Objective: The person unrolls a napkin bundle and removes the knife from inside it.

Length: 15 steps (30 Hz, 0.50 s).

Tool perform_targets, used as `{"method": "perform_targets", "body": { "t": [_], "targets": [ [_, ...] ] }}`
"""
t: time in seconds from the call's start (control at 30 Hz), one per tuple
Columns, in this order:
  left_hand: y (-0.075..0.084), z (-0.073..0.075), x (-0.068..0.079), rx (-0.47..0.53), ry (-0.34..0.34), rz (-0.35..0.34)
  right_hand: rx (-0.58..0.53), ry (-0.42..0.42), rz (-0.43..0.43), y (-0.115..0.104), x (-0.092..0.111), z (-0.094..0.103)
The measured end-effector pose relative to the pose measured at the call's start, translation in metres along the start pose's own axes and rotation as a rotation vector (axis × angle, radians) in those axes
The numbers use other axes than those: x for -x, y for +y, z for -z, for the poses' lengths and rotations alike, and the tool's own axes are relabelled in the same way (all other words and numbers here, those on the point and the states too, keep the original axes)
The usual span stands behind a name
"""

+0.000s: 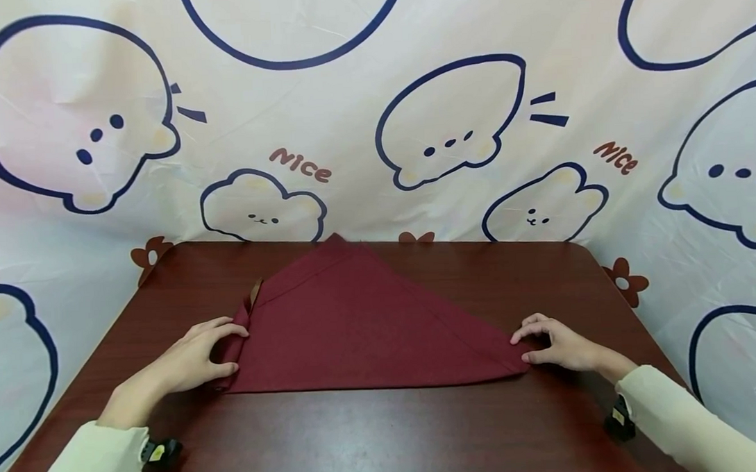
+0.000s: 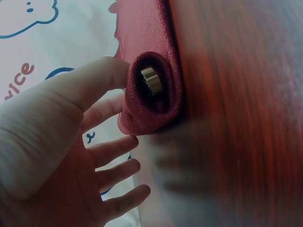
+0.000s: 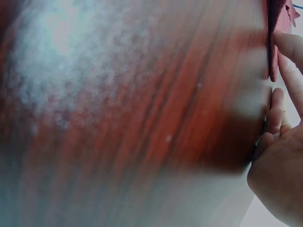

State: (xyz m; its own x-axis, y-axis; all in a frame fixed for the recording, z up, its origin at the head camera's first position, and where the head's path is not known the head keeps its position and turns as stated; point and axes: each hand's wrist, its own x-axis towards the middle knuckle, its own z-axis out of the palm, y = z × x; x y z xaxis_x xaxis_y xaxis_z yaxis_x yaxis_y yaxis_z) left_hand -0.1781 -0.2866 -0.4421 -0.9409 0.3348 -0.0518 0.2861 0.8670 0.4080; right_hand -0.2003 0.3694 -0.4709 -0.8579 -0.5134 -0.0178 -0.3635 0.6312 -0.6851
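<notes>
1 cloth (image 1: 362,320), LH (image 1: 185,357) gripping roll (image 1: 233,346), RH (image 1: 557,342) corner (image 1: 514,369)

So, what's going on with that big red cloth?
A person's left hand holds the rolled end of a dark red, triangular cloth on a shiny reddish-brown wood-grained table. A gold-coloured thing shows inside the roll; I can't tell what. The right hand touches the cloth's right corner; most of the cloth lies flat.

Cannot identify the shiny thing (image 2: 152,81) partly hidden inside the rolled cloth (image 2: 147,33). In the right wrist view, can see only part of the right hand (image 3: 284,153), cropped by the edge, beside a blurred table (image 3: 180,109). Cannot read the tiny yellow wrist labels (image 1: 157,453). Lose both sleeves (image 1: 93,460) past the head view's border.
</notes>
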Motion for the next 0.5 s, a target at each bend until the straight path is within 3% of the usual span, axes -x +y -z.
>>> {"method": "perform_targets", "body": {
  "t": [0.5],
  "targets": [
    [-0.0086,0.0095,0.0051,0.029,0.027,-0.026,-0.005,-0.031,-0.038,-0.0045,0.0007,0.0029]
  ]
}}
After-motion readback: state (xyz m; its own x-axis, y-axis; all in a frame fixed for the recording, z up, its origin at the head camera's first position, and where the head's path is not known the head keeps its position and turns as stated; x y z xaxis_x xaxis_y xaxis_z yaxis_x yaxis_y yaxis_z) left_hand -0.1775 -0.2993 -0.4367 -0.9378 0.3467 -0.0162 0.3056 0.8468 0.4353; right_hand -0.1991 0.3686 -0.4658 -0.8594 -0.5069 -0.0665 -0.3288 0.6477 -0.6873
